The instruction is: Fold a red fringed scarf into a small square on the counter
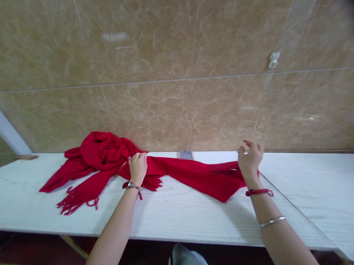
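A red fringed scarf [197,175] lies along a white wood-grain shelf top [181,215]. Its left part is a loose, crumpled heap, with tassels fanned toward the front edge. From there a flatter folded length runs right and ends in a drooping corner. My left hand [138,168] is closed on the scarf where heap and flat length meet; its fingertips are partly hidden. At the right end, my right hand [251,159] is over the cloth, fingers loosely curled and thumb apart. No cloth shows between them, and the scarf passes behind the wrist.
Brown marbled tiles [175,109] rise behind the shelf. A small pale cat-shaped piece [273,60] is on the tiles at upper right. Against the wall sits a small greyish rectangle [185,154]. A seam [296,207] crosses the shelf at right; dark space lies under its front edge.
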`<state>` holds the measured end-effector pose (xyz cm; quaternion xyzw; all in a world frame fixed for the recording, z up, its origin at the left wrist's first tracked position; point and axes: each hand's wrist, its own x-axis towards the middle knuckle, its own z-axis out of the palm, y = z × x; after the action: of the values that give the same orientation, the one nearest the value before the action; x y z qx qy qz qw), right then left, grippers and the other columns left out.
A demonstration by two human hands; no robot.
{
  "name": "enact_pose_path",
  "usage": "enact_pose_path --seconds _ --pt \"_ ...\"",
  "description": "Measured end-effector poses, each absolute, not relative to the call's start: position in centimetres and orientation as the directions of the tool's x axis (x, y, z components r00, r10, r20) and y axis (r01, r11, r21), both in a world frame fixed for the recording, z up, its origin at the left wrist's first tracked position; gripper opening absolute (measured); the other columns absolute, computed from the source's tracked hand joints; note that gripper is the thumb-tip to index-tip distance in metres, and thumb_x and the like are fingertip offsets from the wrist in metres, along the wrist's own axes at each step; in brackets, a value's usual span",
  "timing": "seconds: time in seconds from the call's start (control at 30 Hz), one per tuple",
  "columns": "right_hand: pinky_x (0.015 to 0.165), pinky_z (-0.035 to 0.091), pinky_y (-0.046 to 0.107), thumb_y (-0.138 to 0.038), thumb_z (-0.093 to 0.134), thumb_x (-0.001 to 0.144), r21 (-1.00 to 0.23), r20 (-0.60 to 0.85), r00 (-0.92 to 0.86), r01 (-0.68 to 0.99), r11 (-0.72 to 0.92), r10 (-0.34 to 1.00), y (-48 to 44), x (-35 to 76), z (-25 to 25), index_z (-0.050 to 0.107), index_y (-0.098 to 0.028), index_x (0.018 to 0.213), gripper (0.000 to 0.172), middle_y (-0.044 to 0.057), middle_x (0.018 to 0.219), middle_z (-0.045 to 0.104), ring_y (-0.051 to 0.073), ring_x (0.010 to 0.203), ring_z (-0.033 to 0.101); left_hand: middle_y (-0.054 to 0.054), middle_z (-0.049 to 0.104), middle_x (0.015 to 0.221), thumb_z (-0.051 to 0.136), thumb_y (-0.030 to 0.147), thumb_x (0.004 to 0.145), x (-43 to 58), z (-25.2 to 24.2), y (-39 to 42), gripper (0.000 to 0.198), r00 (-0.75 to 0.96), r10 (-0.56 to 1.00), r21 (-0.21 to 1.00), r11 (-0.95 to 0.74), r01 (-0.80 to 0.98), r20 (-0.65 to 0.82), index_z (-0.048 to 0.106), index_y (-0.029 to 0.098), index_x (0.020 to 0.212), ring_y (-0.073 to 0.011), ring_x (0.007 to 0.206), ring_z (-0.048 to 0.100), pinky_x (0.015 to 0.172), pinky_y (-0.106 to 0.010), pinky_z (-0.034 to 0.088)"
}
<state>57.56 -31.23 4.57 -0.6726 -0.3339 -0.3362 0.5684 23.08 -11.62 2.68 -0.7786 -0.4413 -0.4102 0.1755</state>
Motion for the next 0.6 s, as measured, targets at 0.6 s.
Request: enact_pose_path --seconds 0.6 --pt "0.075 0.045 0.028 -0.008 0.048 0.078 -0.293 0.528 -0.117 0.904 0.310 0.841 -28.1 50.3 2.6 0.063 -0.016 0.091 0.021 0.008 0.087 0.063 0.017 0.081 0.059 -0.006 0.060 0.097 0.047 0.013 0.083 25.8 2.4 -13.3 0.024 0.687 0.314 -0.057 -0.887 0.459 0.655 0.057 0.017 0.105 -0.0203 0.090 0.054 0.083 -0.035 0.042"
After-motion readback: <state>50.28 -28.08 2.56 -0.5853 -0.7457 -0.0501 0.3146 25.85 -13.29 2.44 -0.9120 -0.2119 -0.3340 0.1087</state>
